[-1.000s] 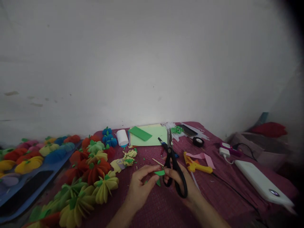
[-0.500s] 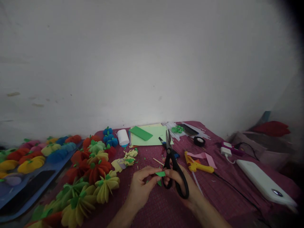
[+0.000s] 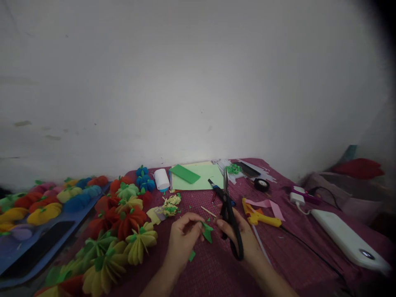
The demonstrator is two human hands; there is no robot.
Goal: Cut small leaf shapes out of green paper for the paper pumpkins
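Note:
Between the thumb and fingers of my left hand [image 3: 185, 236] is a small piece of green paper [image 3: 206, 232], pinched near its edge. My right hand [image 3: 243, 235] grips a pair of black-handled scissors [image 3: 229, 206], blades pointing up and away from me. The scissors are apart from the green paper, and their blades look nearly closed. A small green scrap [image 3: 192, 255] lies on the cloth below my left hand. Beyond the scissors rests a dark craft knife or pen-like tool [image 3: 217, 189], which I cannot make out exactly.
Several paper pumpkins [image 3: 130, 222] crowd the left, some on a blue tray [image 3: 58, 243] with a phone [image 3: 38, 249]. A yellow glue gun [image 3: 262, 217], black tape roll [image 3: 261, 184] and white power bank [image 3: 349, 241] lie right. Paper sheets [image 3: 204, 175] lie near the wall.
My hands have moved apart. The right hand has drawn the scissors away from the green paper, which stays in my left hand, now turned downward. A green scrap now shows on the cloth.

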